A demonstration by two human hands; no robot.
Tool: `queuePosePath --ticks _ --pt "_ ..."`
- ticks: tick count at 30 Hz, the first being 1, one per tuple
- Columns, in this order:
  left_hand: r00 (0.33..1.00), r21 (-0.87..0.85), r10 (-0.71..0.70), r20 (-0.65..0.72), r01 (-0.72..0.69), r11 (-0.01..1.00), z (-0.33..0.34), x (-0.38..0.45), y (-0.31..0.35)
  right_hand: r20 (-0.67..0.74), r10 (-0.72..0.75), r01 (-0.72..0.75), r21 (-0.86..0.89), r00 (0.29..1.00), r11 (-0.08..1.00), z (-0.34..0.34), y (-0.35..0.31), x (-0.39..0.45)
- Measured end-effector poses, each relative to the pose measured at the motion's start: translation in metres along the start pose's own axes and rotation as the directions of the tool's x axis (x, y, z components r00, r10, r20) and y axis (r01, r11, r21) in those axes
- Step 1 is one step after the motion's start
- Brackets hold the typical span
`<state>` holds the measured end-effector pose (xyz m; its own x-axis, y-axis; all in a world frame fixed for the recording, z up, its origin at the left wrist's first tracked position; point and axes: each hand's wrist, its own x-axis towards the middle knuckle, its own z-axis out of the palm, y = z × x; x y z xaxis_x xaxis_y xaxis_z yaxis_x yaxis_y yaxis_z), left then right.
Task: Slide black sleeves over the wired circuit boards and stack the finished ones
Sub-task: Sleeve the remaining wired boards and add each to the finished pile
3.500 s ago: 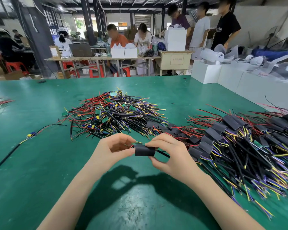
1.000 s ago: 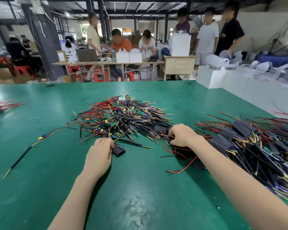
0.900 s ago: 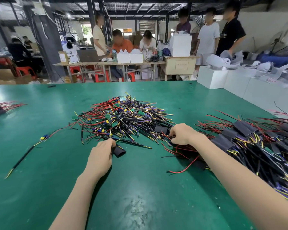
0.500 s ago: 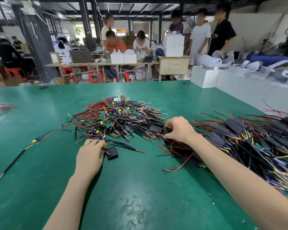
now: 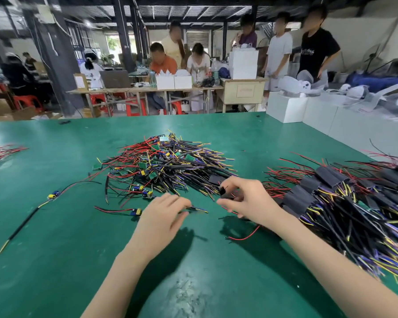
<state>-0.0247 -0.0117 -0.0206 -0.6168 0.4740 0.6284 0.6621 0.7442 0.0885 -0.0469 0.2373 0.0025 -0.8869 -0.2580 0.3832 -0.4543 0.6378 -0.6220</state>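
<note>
Item, my right hand (image 5: 248,198): raised just above the green table (image 5: 55,260), thumb and forefinger pinching a small black sleeve (image 5: 222,191), the other fingers loosely curled. It sits at about 1 o'clock from my left hand, near but apart.

Item, my left hand (image 5: 163,212): palm down on the table, fingers bent over a wired circuit board (image 5: 137,211) that lies flat. Its blue and yellow parts and red lead show at the hand's 9 o'clock; a black wire with a yellow tip runs out at 3 o'clock. Whether the fingers actually grip the wire I cannot tell.

Item, pile of unsleeved boards (image 5: 163,164): a tangle of red, black and yellow wires with small green boards, at 12 o'clock from my left hand.

Item, stack of finished sleeved boards (image 5: 345,203): at 3 o'clock from my right hand, black sleeves lying side by side, wire ends fanning toward me.

Item, one stray board (image 5: 53,195) with a long black lead, at 9 o'clock, well apart from the pile.

Item, far edge: people stand and sit at work tables (image 5: 145,89); white boxes (image 5: 285,109) at 1 o'clock.
</note>
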Motion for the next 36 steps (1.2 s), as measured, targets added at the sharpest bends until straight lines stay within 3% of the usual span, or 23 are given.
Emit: queuePosePath --ticks 3,8,12,21,36 --pt "0.979 0.000 -0.093 0.183 0.094 0.996 0.003 -0.007 -0.009 0.016 -0.041 0.041 -0.009 0.999 0.999 0.005 -0.004 -0.015" --pt "0.907 0.123 -0.261 0.330 0.232 0.965 -0.003 -0.016 -0.034 -0.040 0.011 -0.015 -0.095 0.999 0.995 0.005 -0.002 -0.032" --pt "0.909 0.064 -0.314 0.274 0.308 0.949 -0.004 -0.017 -0.036 -0.056 0.017 -0.022 -0.084 0.998 0.996 0.001 0.002 -0.036" --pt "0.979 -0.159 -0.196 0.055 0.202 0.966 -0.013 -0.008 -0.019 -0.048 0.009 -0.014 -0.117 0.999 0.993 0.000 0.003 -0.041" --pt "0.979 -0.186 -0.156 0.129 0.179 0.966 -0.014 -0.006 -0.008 -0.117 -0.026 0.014 -0.104 0.993 0.994 0.000 -0.002 -0.042"
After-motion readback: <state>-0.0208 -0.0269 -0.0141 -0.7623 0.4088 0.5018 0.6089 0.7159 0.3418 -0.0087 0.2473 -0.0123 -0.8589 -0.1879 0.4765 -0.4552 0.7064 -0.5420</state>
